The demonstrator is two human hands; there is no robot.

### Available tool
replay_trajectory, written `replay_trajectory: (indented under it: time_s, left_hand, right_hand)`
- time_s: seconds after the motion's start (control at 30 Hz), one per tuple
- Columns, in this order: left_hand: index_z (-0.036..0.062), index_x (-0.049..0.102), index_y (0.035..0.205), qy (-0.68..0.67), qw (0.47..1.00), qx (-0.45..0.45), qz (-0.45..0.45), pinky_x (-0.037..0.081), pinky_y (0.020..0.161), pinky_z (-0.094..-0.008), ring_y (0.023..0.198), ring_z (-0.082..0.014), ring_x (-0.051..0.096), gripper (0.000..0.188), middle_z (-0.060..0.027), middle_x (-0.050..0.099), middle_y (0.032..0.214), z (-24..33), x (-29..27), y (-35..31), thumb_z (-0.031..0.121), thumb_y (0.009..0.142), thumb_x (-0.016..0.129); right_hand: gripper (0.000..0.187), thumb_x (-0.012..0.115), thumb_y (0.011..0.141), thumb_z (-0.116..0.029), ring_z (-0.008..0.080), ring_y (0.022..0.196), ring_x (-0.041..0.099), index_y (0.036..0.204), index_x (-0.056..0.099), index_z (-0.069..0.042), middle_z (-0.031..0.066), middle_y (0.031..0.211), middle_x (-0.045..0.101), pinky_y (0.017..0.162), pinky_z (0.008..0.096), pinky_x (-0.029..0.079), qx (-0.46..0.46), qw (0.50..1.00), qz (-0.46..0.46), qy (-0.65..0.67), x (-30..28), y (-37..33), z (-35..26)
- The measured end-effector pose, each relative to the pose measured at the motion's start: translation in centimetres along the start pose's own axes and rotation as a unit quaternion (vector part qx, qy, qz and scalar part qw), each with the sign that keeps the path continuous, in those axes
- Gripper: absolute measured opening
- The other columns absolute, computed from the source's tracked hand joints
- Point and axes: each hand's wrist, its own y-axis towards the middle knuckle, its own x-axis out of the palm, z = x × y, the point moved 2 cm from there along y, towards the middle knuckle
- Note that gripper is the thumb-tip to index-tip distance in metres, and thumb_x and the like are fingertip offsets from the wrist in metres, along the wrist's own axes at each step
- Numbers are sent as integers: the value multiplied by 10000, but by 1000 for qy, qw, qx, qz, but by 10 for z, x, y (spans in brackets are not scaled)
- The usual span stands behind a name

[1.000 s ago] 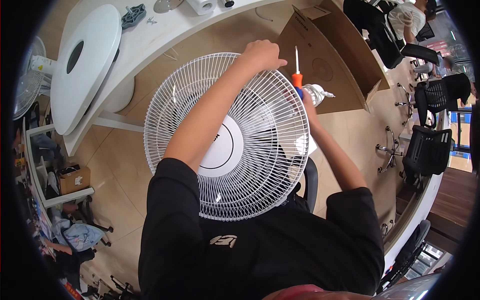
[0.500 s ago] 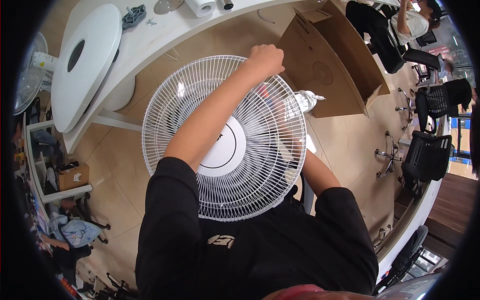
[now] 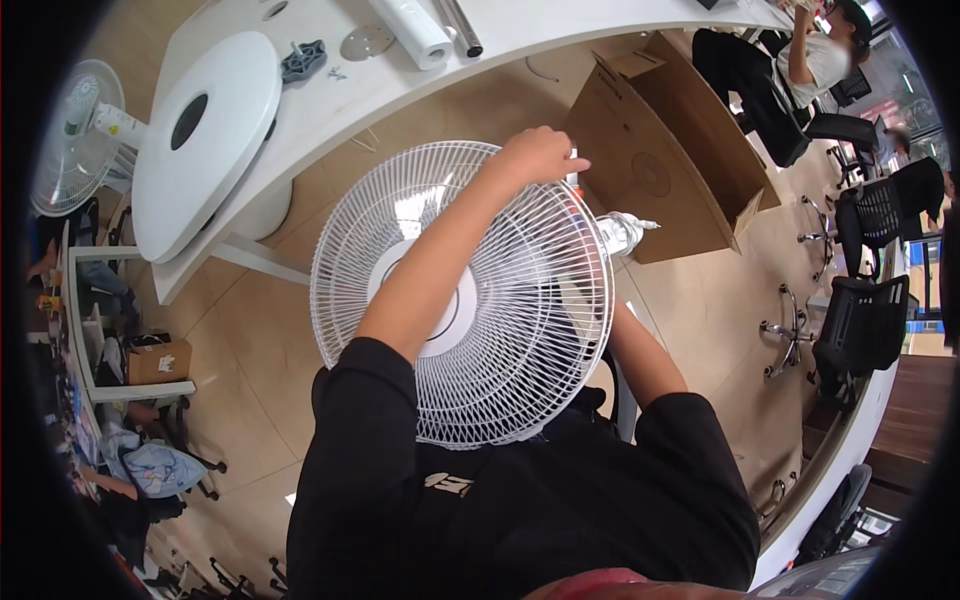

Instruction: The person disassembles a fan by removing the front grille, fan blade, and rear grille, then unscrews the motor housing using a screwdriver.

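Observation:
A white fan head (image 3: 545, 330) with a round wire grille stands before my chest, tilted. My left arm crosses its front, and my left hand (image 3: 540, 157) is closed over the far right rim of the grille. A small orange-red piece (image 3: 577, 187) shows just below those fingers, too little of it to name. My right forearm (image 3: 645, 350) runs up behind the fan on its right side; the grille hides the right hand's fingers. From the back of the fan, a white motor end (image 3: 622, 233) with a thin shaft sticks out to the right.
An open cardboard box (image 3: 665, 160) stands on the floor ahead right. The white table (image 3: 320, 110) holds a white round base (image 3: 205, 150), grey star-shaped knob (image 3: 303, 62), small screws (image 3: 337, 73), a white roll (image 3: 415, 35) and a metal tube (image 3: 460, 28). Chairs (image 3: 860, 320) stand right.
The view has shifted, so the table shows more fully. The fan sits slightly lower and to the right in the picture; my left hand stays at its rim, a finger now stretched further right.

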Motion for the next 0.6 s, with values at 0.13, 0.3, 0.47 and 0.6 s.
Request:
replay_trajectory:
  time_s: [0.13, 0.3, 0.47, 0.6]
  left_hand:
    - [21, 742, 794, -23, 999, -1, 27, 551, 762, -467, 776, -353, 704, 516, -182, 721, 767, -1, 13, 6, 509, 930, 641]
    - [28, 725, 818, -73, 994, -20, 79, 545, 716, -446, 757, -332, 702, 425, -169, 718, 775, -1, 0, -6, 435, 929, 668]
    - [21, 683, 773, -90, 972, -19, 215, 518, 663, -437, 716, -323, 666, 361, -148, 677, 734, 7, -15, -44, 350, 923, 686]
    - [18, 639, 762, -37, 937, 79, 340, 494, 666, -433, 720, -316, 629, 304, -131, 631, 741, 27, -17, -101, 277, 903, 711]
  right_hand:
    - [184, 705, 936, -163, 161, 860, 702, 1029, 656, -13, 59, 891, 698, 725, 303, 562, -68, 983, 137, 106, -5, -28, -45]
    - [273, 733, 950, -258, 117, 823, 668, 999, 659, 0, 52, 878, 692, 703, 269, 531, -66, 996, 28, -59, 28, -99, -116]
    - [314, 826, 872, -275, 68, 689, 588, 953, 635, -39, 0, 838, 654, 609, 231, 462, -50, 992, -57, -96, 50, -95, -118]
    - [255, 792, 904, -241, 33, 594, 517, 937, 588, -91, -44, 755, 577, 498, 204, 384, -12, 996, -76, -51, 42, -84, -115]
